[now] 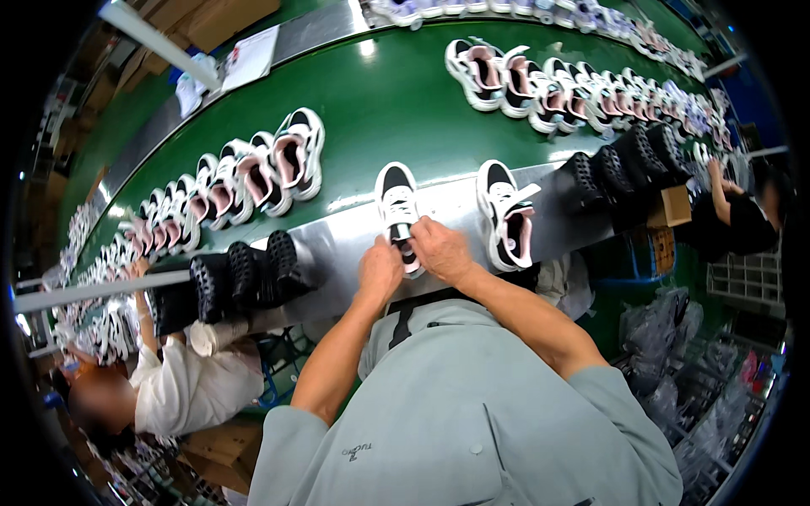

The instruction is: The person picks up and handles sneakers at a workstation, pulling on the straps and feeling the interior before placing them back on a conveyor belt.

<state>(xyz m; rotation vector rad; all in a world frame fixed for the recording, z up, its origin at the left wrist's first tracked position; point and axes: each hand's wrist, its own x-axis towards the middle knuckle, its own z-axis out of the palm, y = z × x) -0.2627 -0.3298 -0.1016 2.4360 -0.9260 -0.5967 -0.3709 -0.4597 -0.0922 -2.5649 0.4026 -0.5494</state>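
A black and white sneaker stands on the metal ledge in front of me, its toe pointing away. My left hand has its fingers bent in against the left side of the collar. My right hand grips the right side by the dark opening and tongue, fingers closed. Exactly what lies under the fingertips is hidden. Just to the right, untouched, is a second sneaker with a pink lining and its white strap sticking up loose.
Rows of similar sneakers line the green conveyor belt. Black ridged blocks sit on the ledge to the left, and more black blocks to the right. A person in white works at left, another in black at right.
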